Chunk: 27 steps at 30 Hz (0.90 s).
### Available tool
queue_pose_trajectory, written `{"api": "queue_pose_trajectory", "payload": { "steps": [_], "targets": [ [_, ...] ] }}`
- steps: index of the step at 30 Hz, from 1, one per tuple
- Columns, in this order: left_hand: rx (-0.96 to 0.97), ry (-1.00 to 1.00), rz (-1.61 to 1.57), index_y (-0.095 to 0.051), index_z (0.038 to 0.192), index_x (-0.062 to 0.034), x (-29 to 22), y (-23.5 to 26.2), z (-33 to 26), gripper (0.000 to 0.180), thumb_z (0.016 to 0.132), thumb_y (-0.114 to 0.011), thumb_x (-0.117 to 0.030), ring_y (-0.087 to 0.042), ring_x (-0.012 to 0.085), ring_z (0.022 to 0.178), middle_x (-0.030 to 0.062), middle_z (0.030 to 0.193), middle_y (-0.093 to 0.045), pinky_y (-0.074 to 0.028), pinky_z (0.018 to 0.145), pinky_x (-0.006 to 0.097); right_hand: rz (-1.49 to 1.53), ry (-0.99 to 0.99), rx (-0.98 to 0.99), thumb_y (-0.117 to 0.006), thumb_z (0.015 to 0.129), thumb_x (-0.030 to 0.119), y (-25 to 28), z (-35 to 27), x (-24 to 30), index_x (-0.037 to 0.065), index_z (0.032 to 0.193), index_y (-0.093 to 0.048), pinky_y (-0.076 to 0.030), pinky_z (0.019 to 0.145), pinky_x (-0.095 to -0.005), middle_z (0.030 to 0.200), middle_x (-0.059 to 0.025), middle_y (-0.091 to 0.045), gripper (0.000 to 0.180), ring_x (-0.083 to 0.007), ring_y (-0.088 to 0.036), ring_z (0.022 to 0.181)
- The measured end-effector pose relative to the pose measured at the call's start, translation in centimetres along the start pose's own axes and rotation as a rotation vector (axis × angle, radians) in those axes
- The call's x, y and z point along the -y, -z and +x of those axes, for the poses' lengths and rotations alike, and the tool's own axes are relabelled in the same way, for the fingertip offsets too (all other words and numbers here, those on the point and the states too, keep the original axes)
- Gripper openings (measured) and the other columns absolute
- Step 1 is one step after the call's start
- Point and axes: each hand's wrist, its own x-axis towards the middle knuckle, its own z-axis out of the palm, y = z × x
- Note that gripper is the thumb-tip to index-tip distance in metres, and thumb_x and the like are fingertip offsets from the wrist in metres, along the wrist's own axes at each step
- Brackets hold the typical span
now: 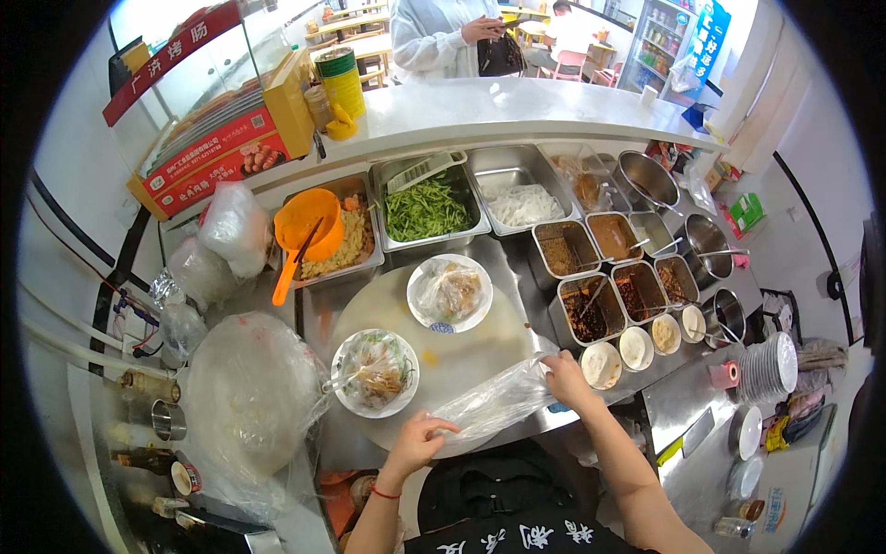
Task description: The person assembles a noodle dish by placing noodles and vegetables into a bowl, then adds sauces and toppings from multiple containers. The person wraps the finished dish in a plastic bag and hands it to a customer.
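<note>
A clear plastic bag is stretched slantwise between my hands, over the near edge of the round pale cutting board. My right hand pinches its upper right end. At the lower left end my left hand is closed on the bag's edge, fingers partly curled. Left of the bag stands a white bowl with a bagged portion of food, the bag top gathered toward the left. Farther off, another bowl holds a second portion in clear plastic.
Steel trays of greens and white noodles line the back, beside an orange ladle-bowl. Sauce containers and small white cups stand right. A knife lies near stacked plates. A person stands beyond the counter.
</note>
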Motion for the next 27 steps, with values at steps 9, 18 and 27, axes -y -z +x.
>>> {"api": "queue_pose_trajectory", "payload": {
  "steps": [9, 18, 27],
  "targets": [
    [-0.233, 0.429, 0.430, -0.035, 0.132, -0.0108, 0.8, -5.2, 0.0, 0.067, 0.070, -0.057, 0.001, -0.056, 0.0459, 0.079, 0.0244, 0.099, -0.044, -0.049, 0.069, 0.049, 0.388, 0.061, 0.796, -0.071, 0.077, 0.037, 3.6, 6.5, -2.6, 0.011, 0.103, -0.069, -0.048, 0.075, -0.0324, 0.094, -0.0096, -0.068, 0.037, -0.0180, -0.063, 0.085],
    [-0.283, 0.608, 0.396, -0.028, 0.139, -0.0112, -1.8, -6.7, -0.7, 0.076, 0.070, -0.058, -0.004, -0.055, 0.0452, 0.084, 0.0271, 0.107, -0.046, -0.048, 0.072, 0.047, 0.063, 0.296, -0.094, -0.066, 0.073, 0.017, -4.0, 19.9, 12.7, 0.002, 0.086, -0.060, -0.050, 0.066, -0.0403, 0.075, -0.0170, -0.063, 0.021, -0.0313, -0.063, 0.074],
    [-0.322, 0.676, 0.101, -0.024, 0.141, -0.0102, -0.1, -7.7, -1.0, 0.080, 0.072, -0.064, -0.021, -0.062, 0.0364, 0.073, 0.0168, 0.082, -0.063, -0.049, 0.065, 0.043, 0.270, 0.574, 0.133, -0.057, 0.067, 0.006, -1.0, 18.9, 13.5, 0.001, 0.061, -0.049, -0.041, 0.052, -0.0344, 0.055, -0.0097, -0.051, 0.011, -0.0258, -0.050, 0.053]
  ]
}}
